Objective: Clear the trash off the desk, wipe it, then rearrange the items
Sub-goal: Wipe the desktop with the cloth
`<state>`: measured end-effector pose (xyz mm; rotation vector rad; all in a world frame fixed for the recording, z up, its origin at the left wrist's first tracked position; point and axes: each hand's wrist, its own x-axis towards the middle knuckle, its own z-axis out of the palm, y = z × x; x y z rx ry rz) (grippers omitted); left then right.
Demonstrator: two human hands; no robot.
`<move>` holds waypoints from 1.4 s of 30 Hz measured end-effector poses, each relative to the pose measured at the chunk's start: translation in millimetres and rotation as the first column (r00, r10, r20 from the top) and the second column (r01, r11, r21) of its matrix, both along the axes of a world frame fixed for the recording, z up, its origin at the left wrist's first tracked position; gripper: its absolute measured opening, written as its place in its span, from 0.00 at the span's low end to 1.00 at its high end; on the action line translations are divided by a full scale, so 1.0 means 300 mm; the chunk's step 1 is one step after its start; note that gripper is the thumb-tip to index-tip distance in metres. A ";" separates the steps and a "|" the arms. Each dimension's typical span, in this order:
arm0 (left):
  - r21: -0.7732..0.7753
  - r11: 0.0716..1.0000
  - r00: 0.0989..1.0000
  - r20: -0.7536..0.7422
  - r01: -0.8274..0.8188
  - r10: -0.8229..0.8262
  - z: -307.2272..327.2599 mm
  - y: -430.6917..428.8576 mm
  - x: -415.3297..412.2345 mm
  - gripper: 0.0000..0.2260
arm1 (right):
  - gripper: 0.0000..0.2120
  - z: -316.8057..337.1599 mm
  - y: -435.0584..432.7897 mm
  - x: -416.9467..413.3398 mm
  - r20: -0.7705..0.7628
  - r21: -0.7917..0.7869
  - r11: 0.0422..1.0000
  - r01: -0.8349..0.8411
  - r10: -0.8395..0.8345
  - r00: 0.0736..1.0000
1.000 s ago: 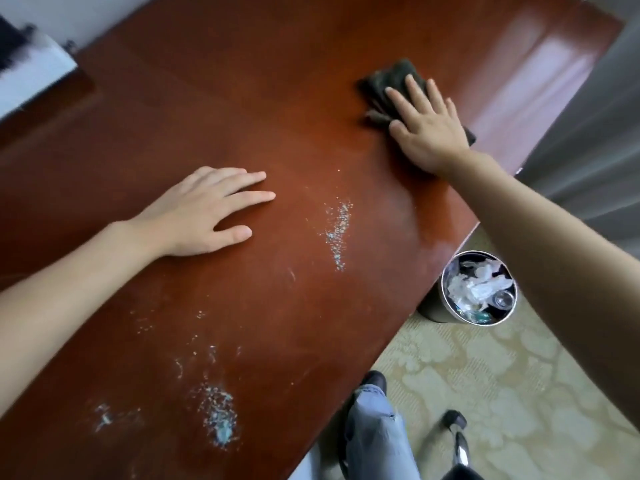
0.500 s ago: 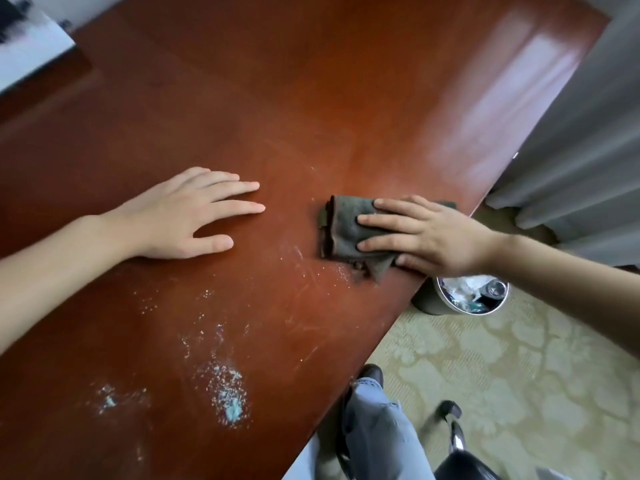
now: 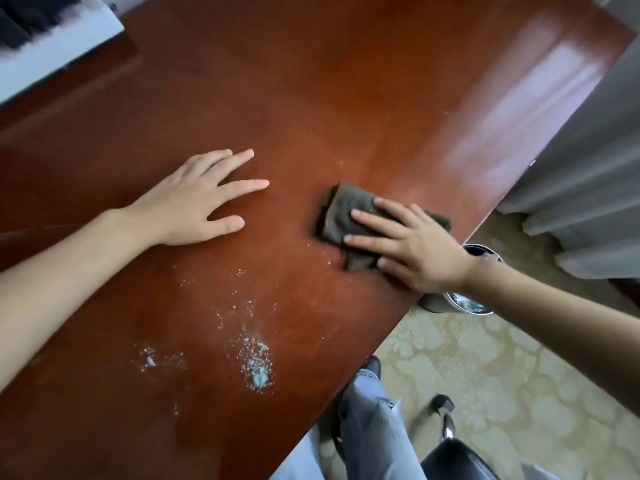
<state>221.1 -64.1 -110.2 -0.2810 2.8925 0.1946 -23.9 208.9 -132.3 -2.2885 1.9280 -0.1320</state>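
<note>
**Head view: wiping pass underway**

Right hand (image 3: 415,247) is pressing the cloth (image 3: 346,216) flat, fingers straight, near the desk (image 3: 311,81) edge. Left hand (image 3: 197,202) is lying open on the wood. The middle powder streak is now gone; blue crumbs (image 3: 256,362) toward the front are awaiting the next pass.

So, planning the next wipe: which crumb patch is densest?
The blue-white patch nearest the front edge of the desk; the left patch is fainter and smaller.
</note>
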 end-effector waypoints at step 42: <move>-0.038 0.938 0.933 -0.098 0.345 -0.347 -0.009 0.283 -0.286 0.23 | 0.23 0.060 -0.199 -0.321 0.203 -0.033 0.818 0.574 -0.556 0.806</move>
